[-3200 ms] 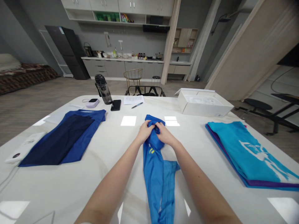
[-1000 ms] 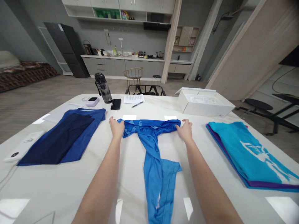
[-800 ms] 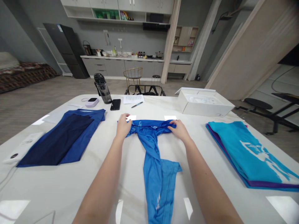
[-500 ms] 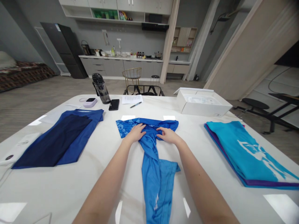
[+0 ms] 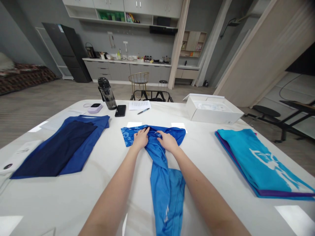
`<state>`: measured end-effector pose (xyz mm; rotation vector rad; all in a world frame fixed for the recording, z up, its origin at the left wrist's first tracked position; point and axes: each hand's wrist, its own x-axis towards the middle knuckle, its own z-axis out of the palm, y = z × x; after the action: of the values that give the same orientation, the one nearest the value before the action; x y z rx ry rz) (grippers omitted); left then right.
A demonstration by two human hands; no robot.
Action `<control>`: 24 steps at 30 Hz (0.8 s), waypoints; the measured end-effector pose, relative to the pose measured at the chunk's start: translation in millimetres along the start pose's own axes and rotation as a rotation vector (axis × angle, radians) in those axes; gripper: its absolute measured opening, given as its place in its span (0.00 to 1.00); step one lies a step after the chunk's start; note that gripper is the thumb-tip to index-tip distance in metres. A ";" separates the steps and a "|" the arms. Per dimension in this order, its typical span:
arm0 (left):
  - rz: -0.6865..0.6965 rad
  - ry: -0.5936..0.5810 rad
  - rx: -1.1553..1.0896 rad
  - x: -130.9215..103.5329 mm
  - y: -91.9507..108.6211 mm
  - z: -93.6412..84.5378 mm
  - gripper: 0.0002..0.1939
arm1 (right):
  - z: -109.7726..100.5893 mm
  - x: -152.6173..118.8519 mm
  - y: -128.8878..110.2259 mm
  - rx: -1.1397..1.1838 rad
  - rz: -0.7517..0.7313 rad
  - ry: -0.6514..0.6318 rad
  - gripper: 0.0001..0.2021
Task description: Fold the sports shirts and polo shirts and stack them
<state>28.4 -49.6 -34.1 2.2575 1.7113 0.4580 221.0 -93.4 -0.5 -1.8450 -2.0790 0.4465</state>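
The shirt [image 5: 159,177] lies before you, its long axis running back between your forearms. Your left hand [image 5: 141,139] and right hand [image 5: 168,141] both touch its far end, neither nearer: left fingers extended, right slightly curled. Whether those 2 pinch cloth, I can't tell. The view cuts off its near end.

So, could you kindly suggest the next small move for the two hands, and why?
I'd probably slide the bare left hand and bare right hand gently apart, since the bright blue cloth garment looks creased between and below them.
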 end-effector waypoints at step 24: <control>-0.029 -0.145 -0.037 3.6 -15.4 -22.2 0.31 | -72.2 -39.8 113.4 -0.278 0.108 0.284 0.18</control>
<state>6.8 -41.4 -19.7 2.1803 1.6474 0.3093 358.2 -118.6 13.3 -2.0429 -1.9299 -0.0852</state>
